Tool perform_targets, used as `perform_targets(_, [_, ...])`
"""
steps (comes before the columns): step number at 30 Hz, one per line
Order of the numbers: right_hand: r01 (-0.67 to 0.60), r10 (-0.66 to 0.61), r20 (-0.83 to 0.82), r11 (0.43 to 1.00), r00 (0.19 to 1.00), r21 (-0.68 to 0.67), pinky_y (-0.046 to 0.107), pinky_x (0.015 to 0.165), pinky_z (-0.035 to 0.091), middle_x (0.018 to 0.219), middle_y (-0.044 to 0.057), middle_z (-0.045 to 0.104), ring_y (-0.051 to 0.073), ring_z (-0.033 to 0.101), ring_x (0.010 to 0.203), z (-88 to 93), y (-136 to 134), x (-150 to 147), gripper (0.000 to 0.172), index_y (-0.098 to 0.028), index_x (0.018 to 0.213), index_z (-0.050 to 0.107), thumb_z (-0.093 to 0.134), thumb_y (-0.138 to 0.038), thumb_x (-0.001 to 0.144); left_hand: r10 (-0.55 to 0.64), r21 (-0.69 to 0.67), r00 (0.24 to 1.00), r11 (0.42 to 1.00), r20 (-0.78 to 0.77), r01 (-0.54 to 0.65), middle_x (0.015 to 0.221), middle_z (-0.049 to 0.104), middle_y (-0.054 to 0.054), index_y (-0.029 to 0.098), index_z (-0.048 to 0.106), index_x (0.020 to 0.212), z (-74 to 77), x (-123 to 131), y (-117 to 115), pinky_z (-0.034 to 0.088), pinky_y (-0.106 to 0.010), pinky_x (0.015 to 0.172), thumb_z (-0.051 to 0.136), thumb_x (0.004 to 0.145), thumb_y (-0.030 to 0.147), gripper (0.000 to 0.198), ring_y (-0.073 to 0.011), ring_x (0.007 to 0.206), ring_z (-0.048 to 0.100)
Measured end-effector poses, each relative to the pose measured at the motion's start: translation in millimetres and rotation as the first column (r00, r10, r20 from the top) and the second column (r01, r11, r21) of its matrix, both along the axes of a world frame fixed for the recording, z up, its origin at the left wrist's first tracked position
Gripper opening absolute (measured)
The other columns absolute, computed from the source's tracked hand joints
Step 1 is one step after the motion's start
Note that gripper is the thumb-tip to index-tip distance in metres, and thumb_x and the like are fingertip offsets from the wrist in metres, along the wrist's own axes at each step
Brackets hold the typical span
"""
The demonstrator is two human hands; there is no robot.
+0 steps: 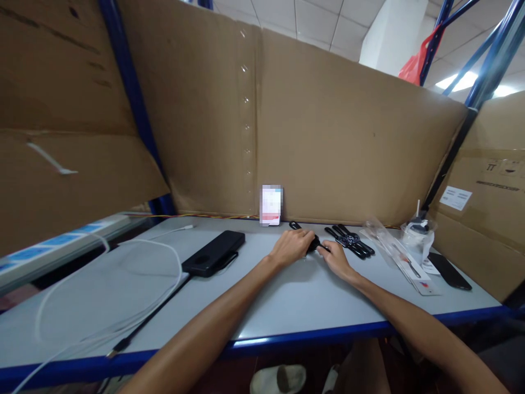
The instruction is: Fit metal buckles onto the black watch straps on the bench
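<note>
My left hand (293, 244) is closed over a small black item (313, 244) near the back middle of the table. One black rounded end (294, 225) of something sticks out behind the left fingers. My right hand (337, 258) pinches a thin black part (324, 248) at the item's right side. The fingers cover most of it, so its kind cannot be made out. Just to the right lies a cluster of slim black pieces with rounded ends (350, 241), crossed by a shiny middle part. A lit phone (271, 205) leans against the cardboard behind my hands.
On the left lie a black power bank (215, 253) and a looped white cable (179, 262). To the right are clear plastic packs (404, 260), a bagged white cup (417, 232) and a dark phone (450, 271). Cardboard walls (353, 142) enclose the table (287, 306).
</note>
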State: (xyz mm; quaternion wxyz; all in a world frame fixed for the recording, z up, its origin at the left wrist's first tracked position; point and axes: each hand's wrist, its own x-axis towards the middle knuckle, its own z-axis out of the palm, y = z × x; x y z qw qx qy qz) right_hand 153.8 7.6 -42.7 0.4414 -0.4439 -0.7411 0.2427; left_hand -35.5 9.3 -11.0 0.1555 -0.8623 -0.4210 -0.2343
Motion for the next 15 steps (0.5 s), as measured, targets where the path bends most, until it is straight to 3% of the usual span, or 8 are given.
perform_targets(6, [0.003,-0.004,-0.008,0.999,1.0,-0.039,0.028,0.059,0.029,0.055,-0.002,0.045,0.016,0.042,0.061,1.4,0.1,0.1,0.03,-0.021,0.058,0.047,0.054,-0.038,0.081,0.056,-0.004,0.998,0.998,0.017,-0.056,0.09,0.072,-0.009,0.02,0.063,0.098,2.4,-2.2,0.4,0.038,-0.029,0.062,0.045,0.098,0.017,0.018,-0.0224,0.081,0.067])
perform_targets(15, [0.011,-0.02,-0.083,0.995,0.996,-0.104,0.028,0.057,0.029,0.051,-0.003,0.044,0.016,0.042,0.056,3.2,1.5,0.2,0.028,-0.022,0.059,0.047,0.054,-0.041,0.079,-0.031,-0.01,0.992,0.999,-0.118,0.031,0.093,0.071,-0.01,0.019,0.06,0.099,3.8,5.1,-6.1,0.042,-0.03,0.066,0.051,0.095,0.012,0.012,-0.0231,0.088,0.068])
